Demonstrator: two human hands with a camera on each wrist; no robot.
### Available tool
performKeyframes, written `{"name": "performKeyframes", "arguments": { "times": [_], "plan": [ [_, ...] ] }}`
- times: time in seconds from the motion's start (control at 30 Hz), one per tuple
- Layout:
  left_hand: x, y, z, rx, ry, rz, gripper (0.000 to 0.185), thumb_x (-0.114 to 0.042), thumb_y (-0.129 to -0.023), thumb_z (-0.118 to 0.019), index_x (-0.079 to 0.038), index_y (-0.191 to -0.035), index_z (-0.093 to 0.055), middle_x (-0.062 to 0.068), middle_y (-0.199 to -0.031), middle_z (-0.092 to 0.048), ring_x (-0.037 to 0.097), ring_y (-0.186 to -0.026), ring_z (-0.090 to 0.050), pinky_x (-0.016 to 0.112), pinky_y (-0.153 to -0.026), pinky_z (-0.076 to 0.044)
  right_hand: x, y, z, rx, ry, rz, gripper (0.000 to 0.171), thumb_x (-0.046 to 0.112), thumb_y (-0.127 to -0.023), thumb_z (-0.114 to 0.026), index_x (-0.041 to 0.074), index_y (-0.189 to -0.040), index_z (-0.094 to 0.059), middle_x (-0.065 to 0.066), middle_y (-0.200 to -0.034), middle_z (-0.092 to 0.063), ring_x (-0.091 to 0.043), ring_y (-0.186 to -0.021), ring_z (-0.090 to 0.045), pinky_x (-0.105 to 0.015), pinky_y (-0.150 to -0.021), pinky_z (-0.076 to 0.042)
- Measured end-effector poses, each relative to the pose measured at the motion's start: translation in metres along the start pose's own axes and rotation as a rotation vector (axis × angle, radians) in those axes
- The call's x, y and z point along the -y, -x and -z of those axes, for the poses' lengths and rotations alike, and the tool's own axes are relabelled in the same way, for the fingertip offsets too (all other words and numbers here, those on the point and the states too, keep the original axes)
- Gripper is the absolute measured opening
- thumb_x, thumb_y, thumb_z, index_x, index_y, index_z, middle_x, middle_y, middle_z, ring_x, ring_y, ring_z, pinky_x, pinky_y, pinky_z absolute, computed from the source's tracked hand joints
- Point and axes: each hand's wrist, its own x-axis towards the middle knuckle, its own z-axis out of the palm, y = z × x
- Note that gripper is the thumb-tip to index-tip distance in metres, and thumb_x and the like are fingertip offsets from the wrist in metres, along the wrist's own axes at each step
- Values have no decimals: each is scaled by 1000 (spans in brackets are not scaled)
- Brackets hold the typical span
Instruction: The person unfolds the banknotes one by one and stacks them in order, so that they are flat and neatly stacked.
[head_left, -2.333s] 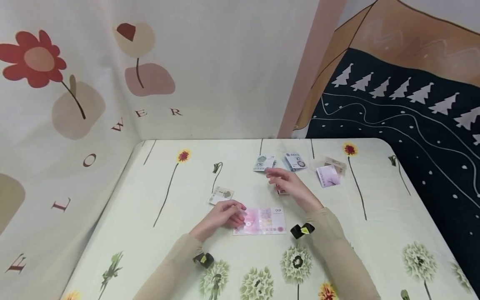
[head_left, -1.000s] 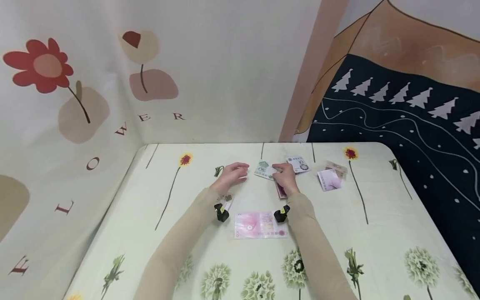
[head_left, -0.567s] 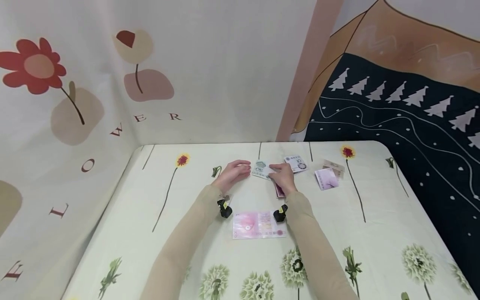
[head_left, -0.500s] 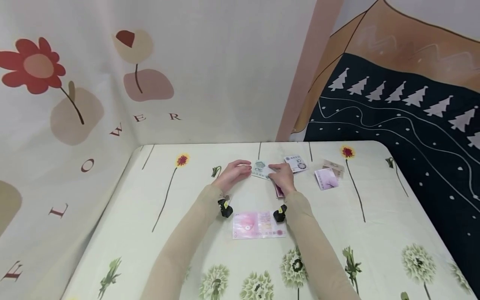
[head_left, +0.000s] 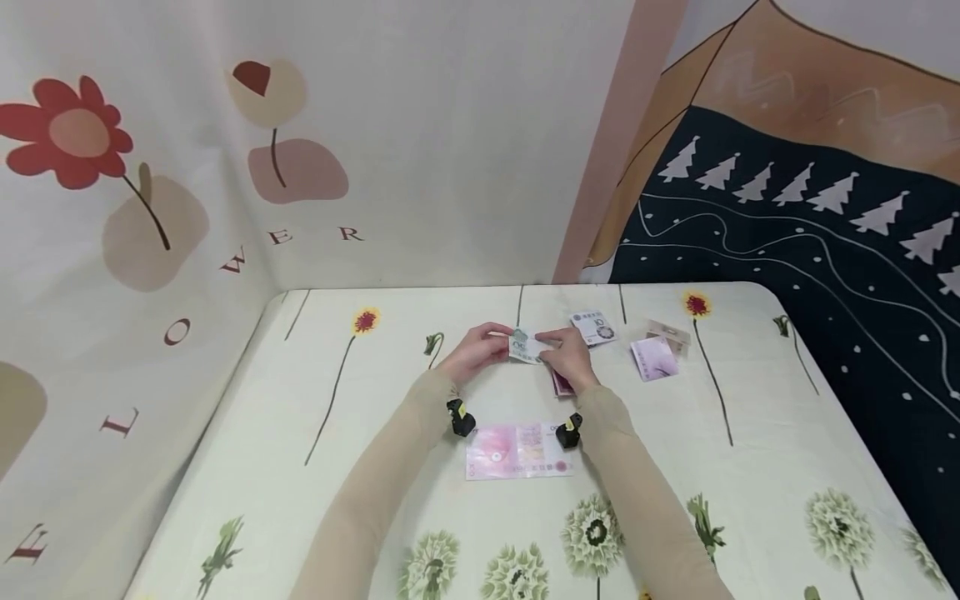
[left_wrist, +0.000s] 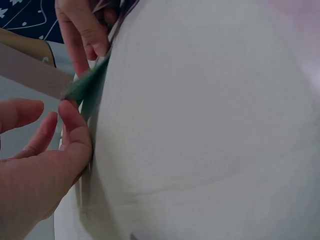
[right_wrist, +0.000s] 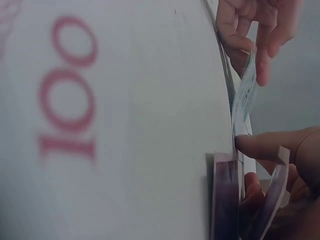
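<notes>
In the head view a green 50 banknote (head_left: 522, 345) is between my two hands at the far middle of the table. My left hand (head_left: 476, 352) pinches its left edge between thumb and finger, the other fingers spread loosely. My right hand (head_left: 570, 360) has thumb and forefinger on its right end. Seen from the left wrist, the green note (left_wrist: 90, 85) shows two layers standing slightly apart. Below the right palm, a folded dark red note (right_wrist: 226, 200) stands partly open in the right wrist view. A flat pink 100 banknote (head_left: 517, 452) lies between the forearms.
Behind my right hand lies a folded 10 note (head_left: 595, 327). Further right, a folded purple note (head_left: 655, 358) overlaps a brownish note (head_left: 670, 335). The flowered tablecloth (head_left: 375, 500) ends at a pale curtain wall (head_left: 450, 167).
Both hands have left the pink note and reached to the green one. Since half a second ago, my left hand has moved slightly right and taken its left edge, and the note has tilted up.
</notes>
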Motion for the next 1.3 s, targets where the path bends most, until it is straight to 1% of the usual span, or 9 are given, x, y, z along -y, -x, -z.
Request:
{"name": "performKeyframes", "arguments": {
  "times": [0.17, 0.3, 0.4, 0.5, 0.67, 0.87, 1.07, 1.2, 1.3],
  "plan": [
    [1, -1, -5, -40, -97, -16, 32, 10, -91, -53, 9, -122, -53, 21, -112, -57, 16, -82, -57, 22, -74, -52, -3, -1, 1, 55, 19, 14, 35, -3, -81, -64, 3, -115, -70, -20, -130, -51, -35, -126, -42, -46, -109, -29],
    [1, 0, -7, -67, -141, 12, 34, 13, -89, -55, 7, -123, -54, 18, -109, -58, 17, -84, -57, 22, -74, -53, -6, 0, 3, 83, 21, 29, 36, -3, -83, -62, 3, -118, -68, -19, -130, -51, -34, -122, -45, -46, -106, -33],
    [1, 4, -5, -95, -142, 21, 35, 14, -88, -55, 6, -122, -56, 16, -106, -59, 17, -85, -57, 23, -72, -52, -7, 2, 5, 107, 14, 63, 35, 0, -86, -62, 3, -120, -67, -17, -127, -54, -31, -111, -49, -44, -97, -39],
    [2, 9, -3, -126, -142, -1, 34, 14, -87, -56, 5, -120, -56, 15, -104, -59, 17, -83, -58, 23, -70, -52, -7, 4, 8, 103, 21, 114, 33, 2, -87, -62, 3, -120, -67, -16, -120, -56, -28, -100, -50, -43, -88, -42],
    [8, 19, 2, -177, -143, -34, 35, 15, -85, -58, 5, -118, -55, 13, -99, -58, 17, -81, -58, 23, -69, -53, -6, 7, 9, 80, 8, 199, 30, 4, -90, -62, 1, -119, -65, -18, -112, -57, -31, -101, -55, -43, -90, -45],
    [13, 29, 4, -235, -86, -61, 34, 15, -84, -59, 5, -117, -53, 13, -92, -56, 19, -78, -60, 25, -70, -55, -3, 14, 9, 106, -43, 236, 34, 5, -90, -64, 3, -123, -62, -17, -113, -62, -32, -103, -59, -44, -93, -47],
    [15, 35, -1, -220, -75, -64, 34, 14, -84, -61, 3, -115, -51, 12, -92, -56, 18, -75, -60, 25, -70, -56, 0, 22, 5, 90, -102, 222, 40, 3, -89, -64, 4, -129, -58, -18, -115, -62, -32, -103, -60, -42, -89, -50],
    [17, 40, -6, -206, -68, -67, 35, 14, -82, -63, 2, -113, -51, 11, -90, -55, 16, -74, -61, 25, -69, -56, 2, 26, 3, 82, -172, 173, 40, 0, -89, -64, 6, -129, -58, -18, -111, -62, -28, -98, -63, -34, -79, -54],
    [16, 44, -9, -194, -62, -70, 35, 13, -82, -64, 2, -113, -51, 9, -88, -54, 15, -74, -62, 25, -70, -56, 5, 30, 3, 86, -243, 160, 42, -4, -89, -61, 4, -130, -56, -19, -108, -62, -27, -96, -65, -29, -76, -55]
  ]
}}
